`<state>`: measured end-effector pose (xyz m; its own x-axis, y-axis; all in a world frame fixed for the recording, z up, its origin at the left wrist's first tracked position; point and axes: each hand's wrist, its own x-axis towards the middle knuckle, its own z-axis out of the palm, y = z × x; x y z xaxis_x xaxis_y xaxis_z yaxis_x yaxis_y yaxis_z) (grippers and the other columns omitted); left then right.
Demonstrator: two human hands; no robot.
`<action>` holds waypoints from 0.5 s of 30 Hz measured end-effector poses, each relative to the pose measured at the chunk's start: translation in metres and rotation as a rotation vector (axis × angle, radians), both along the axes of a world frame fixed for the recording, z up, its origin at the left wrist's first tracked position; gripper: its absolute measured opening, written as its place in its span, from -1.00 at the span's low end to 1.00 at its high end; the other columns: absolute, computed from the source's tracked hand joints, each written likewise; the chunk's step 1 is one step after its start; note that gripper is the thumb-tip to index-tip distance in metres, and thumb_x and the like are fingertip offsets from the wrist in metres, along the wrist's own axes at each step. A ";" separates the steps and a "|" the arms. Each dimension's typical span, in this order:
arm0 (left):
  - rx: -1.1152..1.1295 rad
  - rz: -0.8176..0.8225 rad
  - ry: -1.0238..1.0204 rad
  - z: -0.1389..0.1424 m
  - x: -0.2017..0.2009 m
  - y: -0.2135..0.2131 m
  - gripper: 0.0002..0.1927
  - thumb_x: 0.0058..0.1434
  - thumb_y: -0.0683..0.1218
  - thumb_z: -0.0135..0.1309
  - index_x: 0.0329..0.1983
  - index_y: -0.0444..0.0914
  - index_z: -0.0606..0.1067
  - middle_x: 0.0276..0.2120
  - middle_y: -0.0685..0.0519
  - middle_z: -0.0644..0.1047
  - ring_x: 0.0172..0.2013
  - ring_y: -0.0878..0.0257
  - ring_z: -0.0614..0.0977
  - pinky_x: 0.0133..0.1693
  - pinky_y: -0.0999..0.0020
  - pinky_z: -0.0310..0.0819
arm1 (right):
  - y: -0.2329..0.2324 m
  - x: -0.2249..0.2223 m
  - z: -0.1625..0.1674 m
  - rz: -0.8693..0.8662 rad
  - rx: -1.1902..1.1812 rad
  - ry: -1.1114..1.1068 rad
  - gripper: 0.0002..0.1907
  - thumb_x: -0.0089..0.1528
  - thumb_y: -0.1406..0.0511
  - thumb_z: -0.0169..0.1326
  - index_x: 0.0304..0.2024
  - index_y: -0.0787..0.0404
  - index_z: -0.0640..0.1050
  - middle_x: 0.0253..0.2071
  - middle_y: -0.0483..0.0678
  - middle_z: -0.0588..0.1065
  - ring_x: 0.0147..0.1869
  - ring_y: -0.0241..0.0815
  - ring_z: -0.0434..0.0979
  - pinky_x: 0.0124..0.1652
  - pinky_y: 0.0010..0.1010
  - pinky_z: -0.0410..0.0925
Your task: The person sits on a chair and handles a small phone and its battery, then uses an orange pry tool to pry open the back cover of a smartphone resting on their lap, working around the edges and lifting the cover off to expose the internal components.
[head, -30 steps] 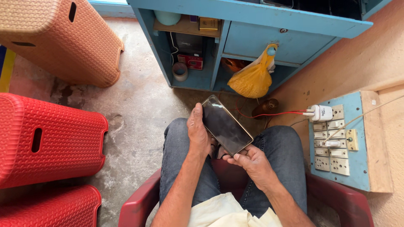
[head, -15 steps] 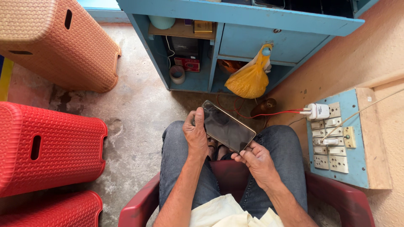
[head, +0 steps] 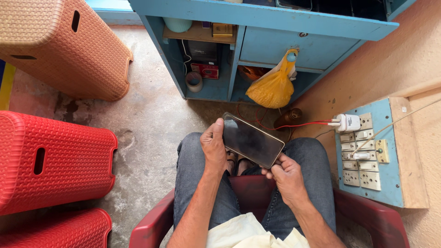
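I hold a dark, glossy phone (head: 252,140) tilted above my knees, left hand (head: 214,146) clamped on its upper end, right hand (head: 285,173) pinching its lower corner. Yellow bag (head: 274,86) hangs ahead; red stools (head: 50,160) stand left.

The scene is bright with soft, even daylight, and no hard shadows fall on the grey concrete floor (head: 151,124). The open compartments of the blue wooden cabinet (head: 257,18) are darker than the rest. The dark glass screen of the black rectangular phone (head: 252,140) shows a dull, hazy reflection, without strong glare. The picture is sharp at the centre. The wide lens bends straight lines near the edges, as on the red woven-pattern plastic stool (head: 50,160).
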<state>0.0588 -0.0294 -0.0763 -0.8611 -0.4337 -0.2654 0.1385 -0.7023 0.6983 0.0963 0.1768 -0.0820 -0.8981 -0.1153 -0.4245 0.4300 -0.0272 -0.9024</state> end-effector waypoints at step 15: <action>-0.106 0.078 0.054 -0.005 0.002 -0.001 -0.70 0.41 0.03 0.13 -0.33 -0.28 0.60 -0.41 0.23 0.54 -0.37 0.50 0.45 -0.32 0.54 0.37 | 0.012 -0.002 0.001 0.039 -0.194 -0.053 -0.69 0.26 0.48 -0.02 0.05 0.45 0.53 -0.20 0.04 0.61 -0.19 -0.27 0.62 -0.12 -0.43 0.49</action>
<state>0.0610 -0.0306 -0.0809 -0.8357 -0.5228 -0.1685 0.2289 -0.6104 0.7583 0.0939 0.1892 -0.0806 -0.8682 -0.2340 -0.4376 0.4811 -0.1810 -0.8578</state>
